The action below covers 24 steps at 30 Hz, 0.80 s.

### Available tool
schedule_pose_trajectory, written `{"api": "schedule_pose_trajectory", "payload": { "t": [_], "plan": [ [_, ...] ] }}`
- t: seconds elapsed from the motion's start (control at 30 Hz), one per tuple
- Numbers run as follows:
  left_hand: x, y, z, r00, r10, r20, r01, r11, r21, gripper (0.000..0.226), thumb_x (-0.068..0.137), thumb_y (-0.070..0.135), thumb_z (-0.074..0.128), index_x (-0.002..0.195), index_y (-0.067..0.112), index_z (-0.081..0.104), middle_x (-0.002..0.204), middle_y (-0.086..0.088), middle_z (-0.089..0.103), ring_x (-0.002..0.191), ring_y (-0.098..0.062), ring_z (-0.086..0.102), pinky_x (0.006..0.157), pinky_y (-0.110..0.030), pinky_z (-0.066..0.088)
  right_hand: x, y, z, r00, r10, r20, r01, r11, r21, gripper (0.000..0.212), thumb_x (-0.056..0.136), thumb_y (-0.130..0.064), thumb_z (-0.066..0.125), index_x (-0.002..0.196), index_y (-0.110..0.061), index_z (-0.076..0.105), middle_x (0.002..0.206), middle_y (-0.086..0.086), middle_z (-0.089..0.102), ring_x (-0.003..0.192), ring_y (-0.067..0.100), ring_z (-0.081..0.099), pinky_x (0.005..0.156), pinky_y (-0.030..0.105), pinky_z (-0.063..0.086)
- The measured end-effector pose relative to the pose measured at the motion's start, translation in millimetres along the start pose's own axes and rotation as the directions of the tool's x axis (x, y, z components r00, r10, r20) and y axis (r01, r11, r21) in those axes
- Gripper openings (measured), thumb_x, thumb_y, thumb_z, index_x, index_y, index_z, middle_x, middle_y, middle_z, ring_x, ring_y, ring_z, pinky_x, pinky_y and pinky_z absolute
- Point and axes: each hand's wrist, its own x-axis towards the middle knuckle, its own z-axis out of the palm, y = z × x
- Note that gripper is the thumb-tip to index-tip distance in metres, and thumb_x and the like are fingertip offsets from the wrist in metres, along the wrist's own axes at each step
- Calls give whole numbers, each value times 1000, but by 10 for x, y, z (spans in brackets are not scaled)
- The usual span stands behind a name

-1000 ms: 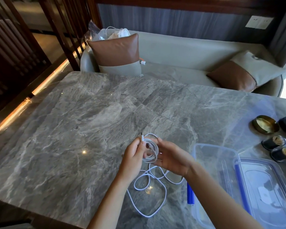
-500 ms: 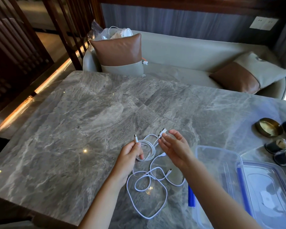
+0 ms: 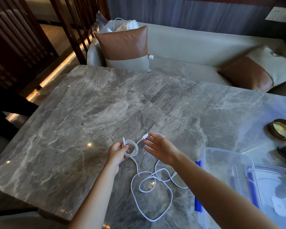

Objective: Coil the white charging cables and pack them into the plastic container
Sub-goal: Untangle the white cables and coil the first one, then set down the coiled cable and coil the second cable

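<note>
A white charging cable (image 3: 155, 192) lies in loose loops on the grey marble table (image 3: 89, 113). Part of it is wound into a small coil (image 3: 133, 148), and my left hand (image 3: 117, 152) is shut on that coil, one plug sticking up above the fingers. My right hand (image 3: 160, 148) hovers just right of the coil with fingers spread; a USB plug (image 3: 144, 136) lies at its fingertips, apparently touching them. The clear plastic container (image 3: 228, 172) with blue clips stands to the right, nothing visible inside it.
The container's clear lid (image 3: 277, 195) lies to its right. A brass dish (image 3: 281, 128) and dark small items sit at the table's right edge. Behind the table is a sofa with brown cushions (image 3: 122, 45) and a plastic bag of more white cables (image 3: 122, 25).
My right hand has let go of the coil and moved right, fingers spreading open. The left hand keeps hold of the coil. The view has shifted slightly.
</note>
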Motion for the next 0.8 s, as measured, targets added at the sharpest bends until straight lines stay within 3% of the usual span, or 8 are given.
{"api": "schedule_pose_trajectory", "payload": {
  "t": [0.1,0.23,0.33,0.43,0.53,0.67,0.73,0.8],
  "plan": [
    [247,-23,-31,997,38,-71,-34,998,50,15,85,-5,55,86,10,59,69,-1,57,62,-11,51,59,-26,43,179,-54,98,999,45,0,-45,997,-63,27,100,-16,34,124,-16,47,131,6,53,103,18,59,81,33,49],
    [554,-67,-40,992,27,-120,-17,996,86,25,84,-4,58,68,15,58,67,-3,58,61,-14,52,56,-24,43,372,-88,125,998,61,-19,-62,995,-74,29,98,-15,39,126,-16,47,137,5,50,113,21,53,97,39,41],
    [762,-119,-67,985,42,-165,-13,984,175,10,83,-6,56,84,-1,64,73,-9,58,72,-23,54,68,-33,50,407,-86,27,998,13,-61,-20,992,-126,26,95,-8,45,119,-15,53,124,4,56,109,22,57,90,37,47],
    [874,-148,-93,974,111,-200,-48,954,297,16,82,-7,56,96,-8,63,79,-11,58,78,-22,52,74,-36,45,365,-151,-113,972,-147,-184,95,959,-266,16,94,-7,48,100,-17,59,104,4,62,93,18,61,77,29,50],
    [913,-163,-112,949,227,-218,-117,898,424,17,79,-6,57,94,-4,65,80,-15,62,74,-21,51,69,-30,38,274,-212,-262,868,-381,-317,242,884,-400,19,92,-2,49,84,-17,58,81,3,61,70,13,58,60,21,49],
    [866,-194,-95,934,261,-245,-132,888,441,32,80,-3,57,111,3,61,106,-17,67,85,-21,58,79,-27,42,167,-238,-456,729,-584,-356,362,771,-524,30,87,7,42,81,-16,60,74,2,61,57,13,55,45,14,46],
    [824,-217,-81,943,238,-232,-119,894,432,35,81,-1,57,116,3,57,112,-19,65,93,-27,61,82,-28,42,120,-284,-541,620,-699,-357,390,669,-632,37,80,10,37,79,-17,62,79,3,63,59,15,56,50,20,46],
    [777,-204,-61,956,204,-212,-102,905,412,41,82,0,58,122,0,50,118,-22,62,104,-33,60,89,-33,44,65,-351,-658,529,-796,-293,309,502,-808,40,73,12,37,83,-15,64,88,5,66,74,21,61,67,27,46]
  ]
}}
